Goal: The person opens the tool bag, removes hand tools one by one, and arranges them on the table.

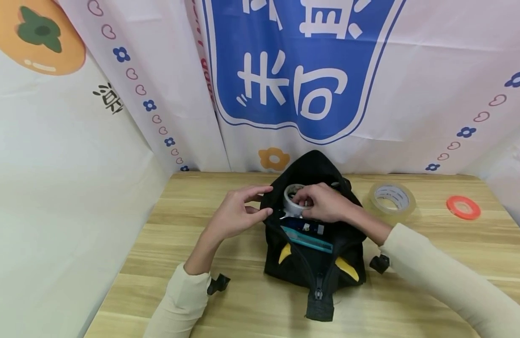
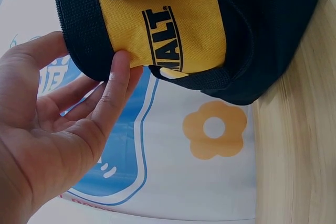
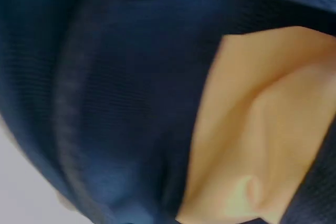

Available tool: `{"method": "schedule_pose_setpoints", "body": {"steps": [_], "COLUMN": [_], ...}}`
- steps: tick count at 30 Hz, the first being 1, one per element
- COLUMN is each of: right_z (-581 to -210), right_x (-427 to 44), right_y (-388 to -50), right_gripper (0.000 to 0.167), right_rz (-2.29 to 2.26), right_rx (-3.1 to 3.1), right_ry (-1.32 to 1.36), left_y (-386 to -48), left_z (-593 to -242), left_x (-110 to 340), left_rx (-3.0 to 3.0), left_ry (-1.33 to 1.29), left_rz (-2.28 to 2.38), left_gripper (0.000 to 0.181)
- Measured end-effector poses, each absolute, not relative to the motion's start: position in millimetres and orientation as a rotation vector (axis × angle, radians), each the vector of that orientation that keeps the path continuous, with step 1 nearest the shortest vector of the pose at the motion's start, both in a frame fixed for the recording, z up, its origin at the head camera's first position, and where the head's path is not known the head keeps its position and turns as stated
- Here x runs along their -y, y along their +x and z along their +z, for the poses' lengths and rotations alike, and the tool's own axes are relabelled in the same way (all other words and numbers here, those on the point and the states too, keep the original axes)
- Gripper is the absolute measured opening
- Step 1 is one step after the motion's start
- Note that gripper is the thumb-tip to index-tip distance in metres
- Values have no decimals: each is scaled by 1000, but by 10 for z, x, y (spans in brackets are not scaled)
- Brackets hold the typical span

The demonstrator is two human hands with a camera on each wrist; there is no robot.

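A black and yellow tool bag [image 1: 281, 263] stands on the table with its zipped mouth spread wide. My left hand [image 1: 232, 216] pinches the bag's left rim, thumb on one side and fingers against the yellow side panel [image 2: 197, 30]. Inside the bag, my right hand [image 1: 327, 203] grips a silvery-grey roll of tape [image 1: 290, 205] by its ring, some fingertips in the hole. A teal utility knife [image 1: 308, 240] and a dark blue item [image 1: 299, 225] lie in front of the roll. Bag fabric [image 3: 131, 93] fills the right wrist view, hiding that hand.
Right of the bag lies a wide roll of clear tape [image 1: 405, 203], and farther right a thin red-orange ring-shaped roll [image 1: 463, 207]. A zipper tail [image 1: 320, 305] hangs toward the table's front. A printed cloth [image 1: 412, 94] hangs behind the wooden table [image 1: 175, 263].
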State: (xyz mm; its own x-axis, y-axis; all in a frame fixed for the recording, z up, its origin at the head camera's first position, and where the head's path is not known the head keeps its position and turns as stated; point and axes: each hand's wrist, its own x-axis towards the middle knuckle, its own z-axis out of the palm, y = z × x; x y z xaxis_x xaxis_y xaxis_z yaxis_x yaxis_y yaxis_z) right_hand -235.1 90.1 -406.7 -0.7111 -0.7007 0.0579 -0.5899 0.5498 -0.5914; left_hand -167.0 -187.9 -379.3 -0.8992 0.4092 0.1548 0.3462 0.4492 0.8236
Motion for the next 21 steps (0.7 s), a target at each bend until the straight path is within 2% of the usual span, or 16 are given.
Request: {"method": "schedule_pose_setpoints", "body": {"steps": [11, 21], "right_z": [-3540, -3257], "right_x": [-1239, -1600], "right_y": [-2082, -1880], "right_gripper": [27, 32], "right_rz": [-1054, -1147], "right_rx": [-2691, -2787], "right_ry": [-1149, -1045], "left_y": [-1658, -1656], "left_z": [-3804, -3803], "left_x": [1864, 1864], "left_rx": [-2626, -2631], "left_ry": [673, 670], "left_rz": [1457, 1443], "left_gripper": [51, 51]}}
